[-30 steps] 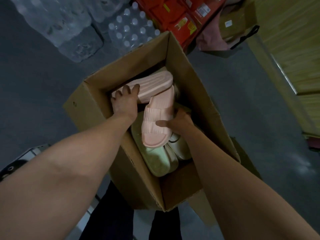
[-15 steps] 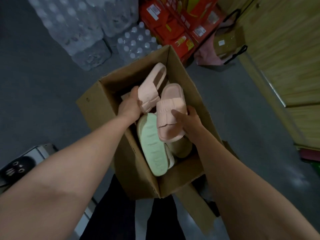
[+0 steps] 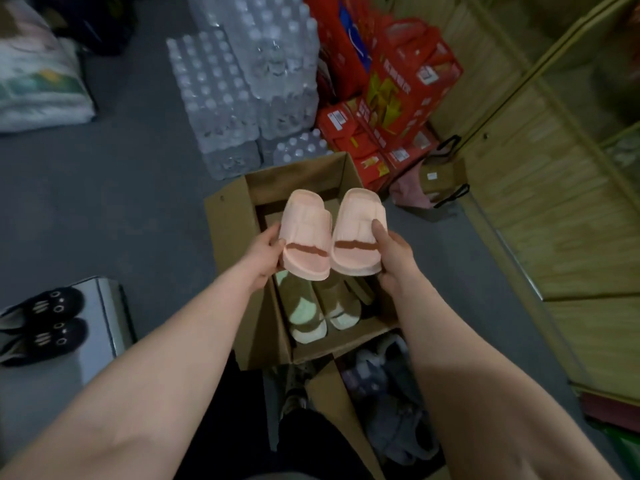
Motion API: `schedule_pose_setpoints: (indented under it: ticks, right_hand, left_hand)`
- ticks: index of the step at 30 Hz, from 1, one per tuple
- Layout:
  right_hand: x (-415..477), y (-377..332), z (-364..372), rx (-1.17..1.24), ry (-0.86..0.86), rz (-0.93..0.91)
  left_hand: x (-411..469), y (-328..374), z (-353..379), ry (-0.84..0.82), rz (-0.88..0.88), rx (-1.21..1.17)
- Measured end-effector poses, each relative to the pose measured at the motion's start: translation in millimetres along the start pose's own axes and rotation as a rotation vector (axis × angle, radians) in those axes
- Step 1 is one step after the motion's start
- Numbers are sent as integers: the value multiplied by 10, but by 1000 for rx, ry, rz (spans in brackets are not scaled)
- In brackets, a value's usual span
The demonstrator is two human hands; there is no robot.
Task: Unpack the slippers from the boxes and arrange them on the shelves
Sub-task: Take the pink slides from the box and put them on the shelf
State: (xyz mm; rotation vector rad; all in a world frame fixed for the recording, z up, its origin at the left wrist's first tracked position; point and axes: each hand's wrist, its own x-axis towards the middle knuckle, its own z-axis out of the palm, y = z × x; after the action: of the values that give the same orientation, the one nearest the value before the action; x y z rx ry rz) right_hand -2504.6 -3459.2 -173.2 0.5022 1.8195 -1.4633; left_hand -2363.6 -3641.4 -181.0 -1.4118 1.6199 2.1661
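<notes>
The left hand (image 3: 266, 252) grips one pink slipper (image 3: 306, 233) by its outer edge. The right hand (image 3: 391, 249) grips the other pink slipper (image 3: 358, 230) the same way, thumb on top. The two slippers touch side by side, toes pointing to 12 o'clock, held up above the open cardboard box (image 3: 228, 237).

So this pair is out of the box but not on a shelf yet. The job looks only partly done. Down in the box, at 6 o'clock from the hands, pale green slippers (image 3: 304, 317) lie packed close together. At 5 o'clock there is what looks like a second box (image 3: 329, 396) with grey fluffy slippers (image 3: 398, 427) in it.

The wooden shelves (image 3: 554, 202) stand at 3 o'clock, and I cannot see any slippers on them. At 8 o'clock a black pair (image 3: 45, 320) sits out already.
</notes>
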Motion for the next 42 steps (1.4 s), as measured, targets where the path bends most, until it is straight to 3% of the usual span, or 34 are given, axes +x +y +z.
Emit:
schedule_pose_setpoints:
  ticks: [10, 18, 29, 35, 42]
  right_hand:
    - [-617, -239, -51, 222, -318, 126]
    - [-840, -207, 0, 165, -424, 80]
    - [-1417, 147, 380, -30, -516, -264]
    - [-2097, 526, 790, -24, -533, -247]
    - [-2970, 940, 1292, -58, -745, -268]
  left_hand:
    - [-905, -66, -86, -155, -6, -366]
    - [-1250, -56, -72, -138, 61, -480]
    - [-1813, -330, -669, 325, 368, -273]
    - [-2562, -680, -1238, 387, 493, -351]
    - [-3443, -1187, -1811, 494, 640, -452]
